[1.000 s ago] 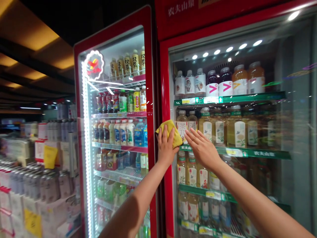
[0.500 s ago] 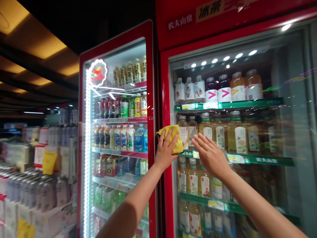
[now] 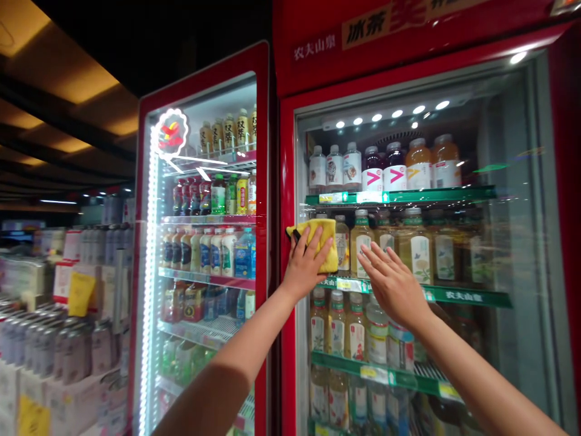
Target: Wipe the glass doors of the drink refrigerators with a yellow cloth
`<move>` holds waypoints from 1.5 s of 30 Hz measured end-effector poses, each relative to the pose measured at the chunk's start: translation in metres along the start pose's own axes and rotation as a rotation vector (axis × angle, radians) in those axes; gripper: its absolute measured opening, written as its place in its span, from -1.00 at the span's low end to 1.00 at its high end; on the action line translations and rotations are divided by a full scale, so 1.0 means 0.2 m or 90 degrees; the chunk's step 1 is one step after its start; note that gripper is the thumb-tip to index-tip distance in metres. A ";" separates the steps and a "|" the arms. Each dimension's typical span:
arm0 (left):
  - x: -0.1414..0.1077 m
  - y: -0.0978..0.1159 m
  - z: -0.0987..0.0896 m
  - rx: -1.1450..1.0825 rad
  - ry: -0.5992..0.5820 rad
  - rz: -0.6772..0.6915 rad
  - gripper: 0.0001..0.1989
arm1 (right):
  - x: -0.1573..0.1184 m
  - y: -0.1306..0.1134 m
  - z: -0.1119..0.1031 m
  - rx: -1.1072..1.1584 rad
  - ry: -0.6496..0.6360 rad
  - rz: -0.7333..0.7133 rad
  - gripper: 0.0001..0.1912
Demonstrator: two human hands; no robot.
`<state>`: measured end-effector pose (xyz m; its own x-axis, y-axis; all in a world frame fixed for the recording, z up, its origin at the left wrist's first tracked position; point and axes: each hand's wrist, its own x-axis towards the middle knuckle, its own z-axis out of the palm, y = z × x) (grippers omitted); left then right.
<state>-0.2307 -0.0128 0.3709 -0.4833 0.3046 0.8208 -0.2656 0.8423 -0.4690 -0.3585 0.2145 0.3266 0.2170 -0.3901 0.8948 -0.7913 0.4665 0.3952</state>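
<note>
My left hand point(image 3: 307, 259) lies with spread fingers on a yellow cloth point(image 3: 328, 251), pressing it to the left edge of a drinks fridge's glass door point(image 3: 494, 242). The cloth partly covers the red door frame point(image 3: 287, 339) and the bottles behind it. To the right, my right hand point(image 3: 394, 284) is open, its fingers stretched out and holding nothing. It is held up in front of the glass; whether it touches the door I cannot tell. Behind the glass, pale tea bottles point(image 3: 416, 251) stand on a green-edged shelf point(image 3: 472, 297).
A second red-framed fridge point(image 3: 262, 181) with lit shelves of bottles stands to the left, beyond a dark gap. Further left are blurred rows of grey bottles point(image 3: 72, 351) and boxes with yellow tags point(image 3: 82, 293). A red sign panel point(image 3: 318, 24) tops the nearer fridge.
The view has shifted a little to the right. Against the door, my left hand with the cloth has moved slightly right, and my right hand has moved right too.
</note>
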 end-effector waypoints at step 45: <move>0.00 0.45 0.07 -0.072 0.072 -0.236 0.00 | -0.40 0.38 -0.24 -0.006 0.012 -0.007 -0.32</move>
<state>-0.2674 0.0571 0.3237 -0.2753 0.0122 0.9613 -0.3086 0.9459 -0.1004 -0.4082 0.3193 0.2953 0.2365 -0.3812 0.8938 -0.7830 0.4699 0.4075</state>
